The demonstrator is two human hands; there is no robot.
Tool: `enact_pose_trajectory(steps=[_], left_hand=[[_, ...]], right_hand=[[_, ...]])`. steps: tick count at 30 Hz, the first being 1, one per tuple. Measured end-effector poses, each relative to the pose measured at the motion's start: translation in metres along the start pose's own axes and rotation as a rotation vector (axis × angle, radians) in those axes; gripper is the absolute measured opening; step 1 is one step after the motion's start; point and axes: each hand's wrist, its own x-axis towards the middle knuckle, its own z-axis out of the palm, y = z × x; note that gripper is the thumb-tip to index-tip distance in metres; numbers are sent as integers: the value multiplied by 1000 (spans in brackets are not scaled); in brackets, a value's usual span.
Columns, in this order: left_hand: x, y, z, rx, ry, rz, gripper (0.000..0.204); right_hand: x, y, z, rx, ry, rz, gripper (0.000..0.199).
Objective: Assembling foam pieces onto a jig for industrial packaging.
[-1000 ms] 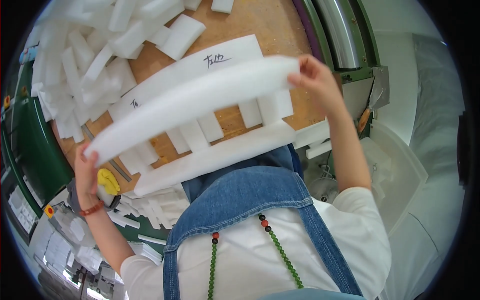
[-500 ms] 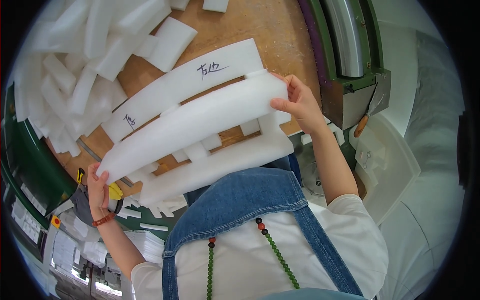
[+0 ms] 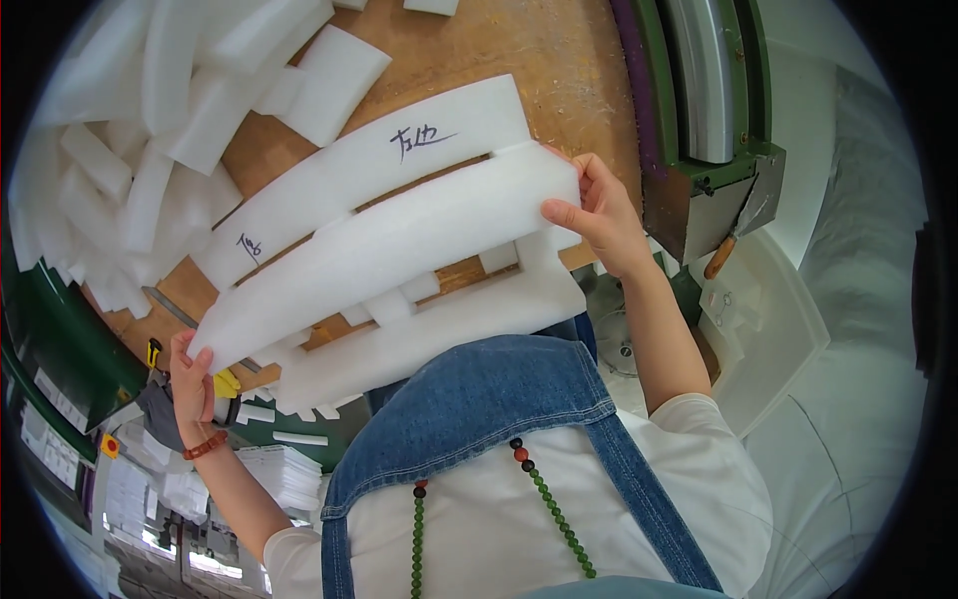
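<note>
Across the middle of the frame, running from lower left to upper right, a long white foam panel (image 3: 399, 250) with slots cut through it is held above a wooden worktable (image 3: 559, 60). The left hand (image 3: 190, 379), at the lower left, grips the panel's low end with its fingers curled around the edge, and a beaded bracelet (image 3: 205, 446) sits on that wrist. The right hand (image 3: 599, 215), right of centre, pinches the high end, thumb on the near face and fingers wrapped behind. More slotted foam strips lie beneath it, one bearing dark pen marks. Loose white foam offcuts (image 3: 150, 130) are heaped in the upper left, and a green machine (image 3: 718, 120) stands at the upper right with a wooden-handled scraper (image 3: 733, 235) leaning on it. The panel looks very light and somewhat springy; it likely bends under its own length and could tear at the thin bridges between slots. Holding it at both solid ends, as now, seems safest.
</note>
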Motion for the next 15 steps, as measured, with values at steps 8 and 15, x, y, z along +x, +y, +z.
enact_pose_trajectory(steps=[8,15], left_hand=[[7,5,8,20,33,-5,38],[7,6,6,48,76,0,38]], right_hand=[[4,7,-2,-45,43,-69,34],[8,6,4,-63,23,-53,30]])
